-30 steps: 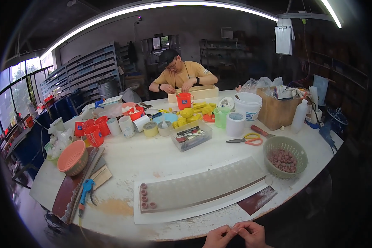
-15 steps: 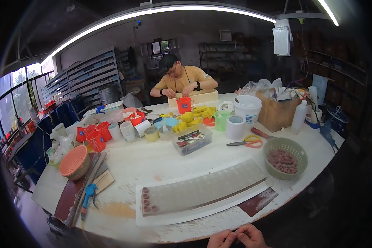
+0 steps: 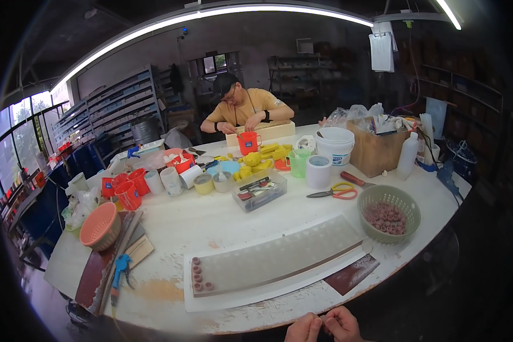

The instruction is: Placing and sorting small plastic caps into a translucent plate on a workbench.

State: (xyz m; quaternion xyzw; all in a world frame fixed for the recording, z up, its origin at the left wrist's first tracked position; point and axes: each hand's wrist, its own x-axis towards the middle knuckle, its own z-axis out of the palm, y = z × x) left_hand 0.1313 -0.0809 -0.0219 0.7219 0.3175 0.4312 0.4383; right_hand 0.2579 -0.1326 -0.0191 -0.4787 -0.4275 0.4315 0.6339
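My left hand [image 3: 304, 329] and my right hand [image 3: 342, 325] meet at the table's near edge, thumbs and fingers pinched together. Whatever lies between the fingertips is too small or hidden to name. Just beyond them stretches a long grey slab [image 3: 279, 253] on a white sheet [image 3: 233, 303]. Several small reddish-brown rings [image 3: 197, 278] stand at the slab's left end, most in a column, one beside it. A green-grey perforated basket [image 3: 373, 227] at the right holds many more such rings [image 3: 389, 218].
Scissors [image 3: 343, 191], a clear plastic box of tools [image 3: 259, 196], a white tape roll [image 3: 318, 172] and a white bucket [image 3: 334, 145] stand farther back. Left lie a pink basket [image 3: 100, 226] and a blue-handled air gun [image 3: 121, 268]. A co-worker [image 3: 248, 107] sits opposite, hands at a wooden box.
The whole view has shifted slightly, so the table things appear a little farther left. My hands stay pinched together at the near edge. The rings on the slab look unchanged.
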